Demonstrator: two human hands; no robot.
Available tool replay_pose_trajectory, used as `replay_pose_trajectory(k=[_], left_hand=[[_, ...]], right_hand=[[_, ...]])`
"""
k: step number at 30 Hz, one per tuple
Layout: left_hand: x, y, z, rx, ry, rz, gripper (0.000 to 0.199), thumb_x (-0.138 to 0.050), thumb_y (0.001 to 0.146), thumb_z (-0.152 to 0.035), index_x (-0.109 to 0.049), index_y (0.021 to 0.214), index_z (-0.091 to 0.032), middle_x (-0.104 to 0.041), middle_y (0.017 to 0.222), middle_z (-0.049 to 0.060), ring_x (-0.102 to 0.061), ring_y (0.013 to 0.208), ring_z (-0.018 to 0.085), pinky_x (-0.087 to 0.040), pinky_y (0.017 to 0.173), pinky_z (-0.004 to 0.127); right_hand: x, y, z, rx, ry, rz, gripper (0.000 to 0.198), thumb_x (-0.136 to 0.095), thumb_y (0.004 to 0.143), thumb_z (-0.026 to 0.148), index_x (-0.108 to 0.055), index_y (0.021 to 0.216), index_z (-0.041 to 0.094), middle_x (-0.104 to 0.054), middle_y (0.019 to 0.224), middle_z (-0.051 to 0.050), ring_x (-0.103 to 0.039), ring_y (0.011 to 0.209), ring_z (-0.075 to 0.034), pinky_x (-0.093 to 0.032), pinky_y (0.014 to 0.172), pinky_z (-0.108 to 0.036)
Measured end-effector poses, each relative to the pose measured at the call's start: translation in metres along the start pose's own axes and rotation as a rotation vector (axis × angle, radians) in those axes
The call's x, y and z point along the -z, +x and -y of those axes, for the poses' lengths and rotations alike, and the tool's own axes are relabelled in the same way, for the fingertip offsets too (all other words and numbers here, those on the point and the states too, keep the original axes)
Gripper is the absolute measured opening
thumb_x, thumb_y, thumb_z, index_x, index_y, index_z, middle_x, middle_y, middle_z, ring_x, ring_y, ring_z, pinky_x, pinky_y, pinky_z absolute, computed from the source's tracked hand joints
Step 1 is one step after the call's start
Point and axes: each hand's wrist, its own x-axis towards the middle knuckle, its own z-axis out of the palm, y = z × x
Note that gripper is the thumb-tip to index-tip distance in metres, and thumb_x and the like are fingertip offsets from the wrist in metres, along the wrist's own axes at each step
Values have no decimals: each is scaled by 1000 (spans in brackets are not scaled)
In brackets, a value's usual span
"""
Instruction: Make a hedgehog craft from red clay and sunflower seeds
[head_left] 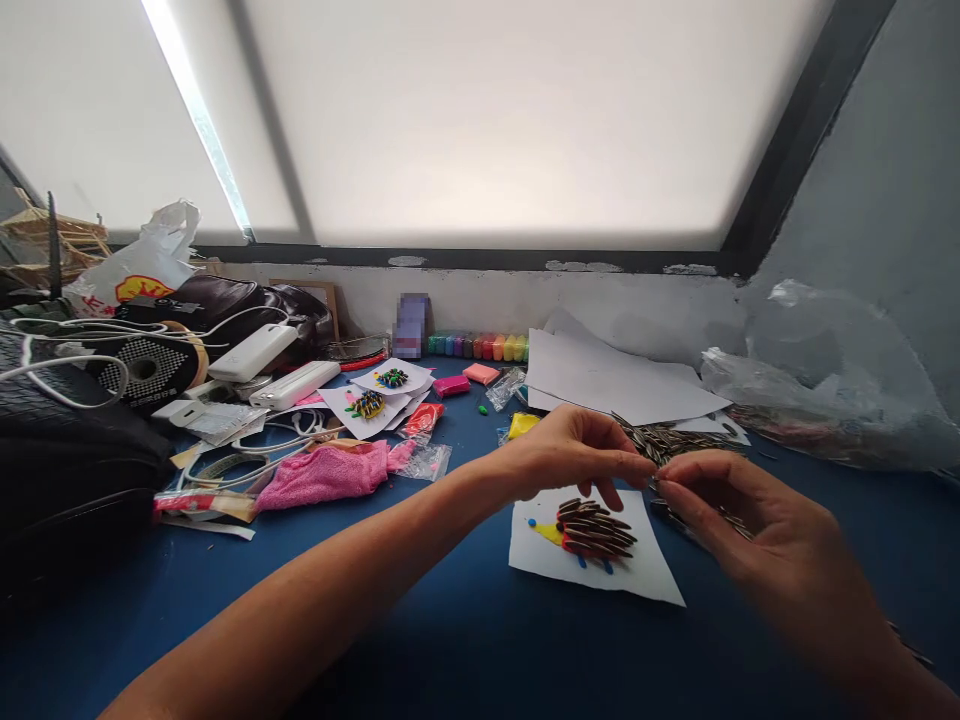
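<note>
My left hand (574,455) reaches over a white paper sheet (536,565), its thumb and index finger pinched. Its fingertips meet those of my right hand (772,530); the small thing between them is mostly hidden. Striped sunflower seeds (735,522) show inside the curl of my right hand's fingers. On the sheet below lies a clay hedgehog (596,530) with a yellow snout, blue nose and blue feet, its red body covered with seeds as spines. Behind my hands spreads a pile of sunflower seeds (686,440).
White paper sheets (622,375) lie at the back, near a clear plastic bag (840,380). Coloured clay blocks (480,347) line the wall. Two small seed-and-clay figures (365,404) on paper, a pink cloth (326,475), white power banks (255,352) and cables crowd the left.
</note>
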Motion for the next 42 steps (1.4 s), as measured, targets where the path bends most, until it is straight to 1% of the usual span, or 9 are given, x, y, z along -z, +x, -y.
replay_pose_trajectory(k=[4,9,14,22,26,29,32,36,42], left_hand=[[-3,0,0,26,-6,-12,48,-64,75,-59,-61,78,-12,-66,81,3,-63,61,8,-40,55,20],[-9,-4,-5,11,-22,3,48,-68,71,-59,-61,78,-12,-64,77,1,-60,59,7,-37,51,18],[-9,-6,-6,35,36,-4,49,-68,71,-61,-65,76,-12,-62,68,1,-58,57,8,-35,49,18],[-5,-3,-4,-51,142,71,43,-56,85,-52,-68,84,-11,-68,87,5,-61,59,7,-42,53,18],[6,1,3,-51,360,-145,29,-53,89,-35,-69,95,-11,-69,85,5,-60,62,9,-42,52,19],[19,5,14,-44,560,-270,22,-55,82,-15,-71,95,-11,-70,86,6,-60,73,12,-46,64,22],[30,6,23,-44,611,-209,23,-56,77,-9,-72,94,-10,-71,91,7,-60,82,14,-46,70,23],[34,5,26,-8,624,-94,25,-58,72,-7,-71,93,-8,-69,85,6,-59,75,13,-45,64,21],[32,7,28,46,711,-8,28,-61,69,-8,-70,96,-9,-67,82,4,-58,74,12,-43,60,18]], right_hand=[[2,-1,-1,7,-26,15,25,-57,82,49,-67,79,25,-68,70,1,-64,61,-18,-50,55,-27],[-1,-2,4,-59,58,31,29,-63,77,49,-66,93,25,-72,82,-2,-68,76,-23,-54,66,-31],[-2,-2,7,-36,68,4,33,-67,71,55,-68,82,24,-69,74,-1,-66,69,-21,-52,60,-29],[0,0,12,11,85,13,27,-67,73,53,-68,73,26,-71,76,-2,-66,70,-21,-54,64,-30],[-2,-1,8,-8,29,11,24,-66,74,50,-68,75,26,-69,70,0,-63,62,-19,-52,60,-29],[-4,-2,4,-39,20,59,23,-66,75,49,-67,77,26,-69,73,-1,-64,65,-19,-50,56,-27],[-4,-3,0,-37,-19,91,24,-64,76,50,-68,77,26,-65,69,0,-60,62,-18,-48,54,-27],[-7,-3,-7,-3,-92,158,31,-58,82,52,-68,73,25,-59,63,0,-52,56,-16,-45,53,-28],[-15,-5,-16,44,-97,242,33,-55,85,53,-70,79,24,-61,79,-3,-53,62,-16,-44,58,-30]])
